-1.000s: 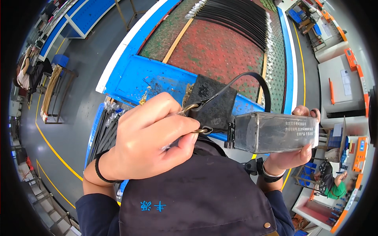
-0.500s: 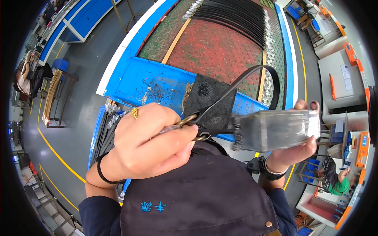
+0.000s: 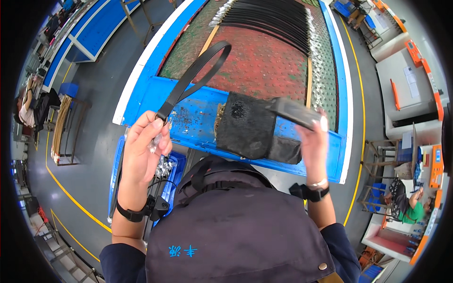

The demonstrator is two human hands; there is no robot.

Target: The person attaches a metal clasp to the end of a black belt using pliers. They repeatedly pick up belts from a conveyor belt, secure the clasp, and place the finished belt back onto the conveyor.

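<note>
My left hand [image 3: 146,151] is closed on a black strap [image 3: 192,78], near the left end of the blue table ledge. The strap's loop stands up and away from me, and clear plastic film [image 3: 154,144] shows below my fingers. Its metal rings are hidden. On the right, my right hand [image 3: 314,146] grips a dark grey rectangular block [image 3: 296,112], smeared by motion, so its kind is unclear. The block's left end is over the right edge of a worn black pad [image 3: 247,127], which lies on the blue ledge [image 3: 193,106].
Many black straps with plastic-wrapped ends [image 3: 269,23] lie in a row across the far end of the red-green studded table [image 3: 255,61]. Below my left hand, a blue bin [image 3: 174,181] holds plastic-wrapped pieces. Seated people are at far left and right.
My hands have moved apart. The left has drawn back leftward with the strap, whose loop swung left. The right has moved left and away with the block, toward the pad.
</note>
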